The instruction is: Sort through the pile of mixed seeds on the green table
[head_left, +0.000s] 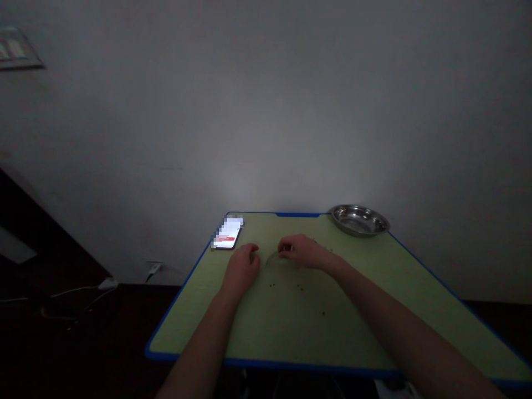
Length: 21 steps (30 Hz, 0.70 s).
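My right hand (302, 251) is over the middle of the table, its fingers pinched together at a thin, clear, curved thing (272, 258). Only the pale outline of that thing shows; whether it is a strand or the rim of something clear, I cannot tell. To the left, my left hand (243, 267) rests low over the table with curled fingers, a gap showing between thumb and forefinger. Nothing is visible in that gap. Small dark bits (272, 285) lie scattered on the tabletop near both hands, with another single dark bit (323, 313) closer to me.
The pale green table (286, 338) has a blue edge and stands against a grey wall. A phone (228, 233) with a lit screen lies at the back left. At the back right corner sits a shiny metal bowl (359, 220). White cables (108, 284) run along the floor at left.
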Each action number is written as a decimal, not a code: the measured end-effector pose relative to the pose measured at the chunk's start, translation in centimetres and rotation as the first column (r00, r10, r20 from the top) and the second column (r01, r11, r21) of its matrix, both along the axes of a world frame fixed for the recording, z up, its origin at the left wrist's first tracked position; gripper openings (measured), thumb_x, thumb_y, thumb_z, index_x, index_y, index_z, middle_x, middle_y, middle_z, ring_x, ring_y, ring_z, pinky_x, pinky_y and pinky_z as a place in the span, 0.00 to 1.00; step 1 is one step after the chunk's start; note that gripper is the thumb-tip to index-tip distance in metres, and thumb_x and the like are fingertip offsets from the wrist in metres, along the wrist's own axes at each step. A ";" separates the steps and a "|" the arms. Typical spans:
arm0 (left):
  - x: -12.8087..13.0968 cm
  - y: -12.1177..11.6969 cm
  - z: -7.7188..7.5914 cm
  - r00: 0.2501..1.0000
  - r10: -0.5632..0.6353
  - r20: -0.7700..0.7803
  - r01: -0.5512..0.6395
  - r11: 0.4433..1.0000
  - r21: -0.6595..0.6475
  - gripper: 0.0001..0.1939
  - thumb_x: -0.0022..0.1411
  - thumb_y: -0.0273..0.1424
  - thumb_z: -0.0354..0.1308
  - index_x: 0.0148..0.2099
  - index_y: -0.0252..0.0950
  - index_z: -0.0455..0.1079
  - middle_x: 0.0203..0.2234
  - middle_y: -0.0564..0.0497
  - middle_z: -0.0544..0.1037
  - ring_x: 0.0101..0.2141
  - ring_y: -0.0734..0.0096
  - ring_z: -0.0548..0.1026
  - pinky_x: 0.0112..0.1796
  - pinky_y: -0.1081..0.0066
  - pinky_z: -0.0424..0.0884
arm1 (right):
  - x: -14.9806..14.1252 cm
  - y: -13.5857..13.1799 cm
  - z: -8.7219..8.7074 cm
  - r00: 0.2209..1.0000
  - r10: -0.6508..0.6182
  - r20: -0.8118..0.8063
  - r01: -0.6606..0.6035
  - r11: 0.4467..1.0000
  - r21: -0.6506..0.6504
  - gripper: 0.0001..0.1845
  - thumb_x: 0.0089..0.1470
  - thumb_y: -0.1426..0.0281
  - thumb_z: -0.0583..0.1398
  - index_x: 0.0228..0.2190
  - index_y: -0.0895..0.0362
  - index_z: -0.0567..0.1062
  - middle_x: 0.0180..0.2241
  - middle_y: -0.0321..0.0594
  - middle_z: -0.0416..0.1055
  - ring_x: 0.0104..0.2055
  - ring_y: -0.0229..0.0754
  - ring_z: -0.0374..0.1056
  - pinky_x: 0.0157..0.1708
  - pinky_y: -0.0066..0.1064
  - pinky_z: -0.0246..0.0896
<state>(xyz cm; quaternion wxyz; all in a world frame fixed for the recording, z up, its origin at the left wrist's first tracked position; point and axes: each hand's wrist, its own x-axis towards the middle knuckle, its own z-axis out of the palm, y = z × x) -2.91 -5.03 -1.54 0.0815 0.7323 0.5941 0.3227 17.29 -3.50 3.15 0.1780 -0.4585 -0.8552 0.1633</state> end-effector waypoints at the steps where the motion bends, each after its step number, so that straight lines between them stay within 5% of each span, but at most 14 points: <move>1: 0.0 0.0 0.0 1.000 -0.001 -0.005 0.001 1.000 -0.003 0.14 0.56 0.26 0.49 0.45 0.33 0.69 0.41 0.44 0.75 0.43 0.65 0.72 0.47 0.64 0.67 | 0.2 0.2 0.3 1.000 -0.019 -0.018 0.019 1.000 0.019 0.08 0.52 0.68 0.60 0.33 0.57 0.77 0.30 0.40 0.75 0.30 0.37 0.67 0.30 0.25 0.56; 6: 0.1 -0.2 0.4 1.000 -0.004 -0.015 0.003 1.000 -0.026 0.14 0.57 0.27 0.49 0.45 0.32 0.69 0.40 0.44 0.76 0.42 0.65 0.72 0.46 0.64 0.67 | 0.5 1.3 0.8 0.995 -0.090 -0.047 0.094 0.992 0.089 0.07 0.53 0.70 0.59 0.32 0.57 0.77 0.31 0.40 0.75 0.33 0.38 0.68 0.34 0.26 0.57; 21: 0.1 -0.3 0.3 0.999 -0.019 -0.038 0.019 1.000 -0.012 0.14 0.56 0.26 0.49 0.44 0.32 0.69 0.40 0.44 0.76 0.42 0.65 0.72 0.46 0.65 0.66 | -1.0 1.9 -0.5 0.999 -0.031 -0.035 0.034 0.997 0.074 0.08 0.53 0.69 0.59 0.32 0.58 0.78 0.32 0.41 0.75 0.33 0.37 0.67 0.34 0.26 0.56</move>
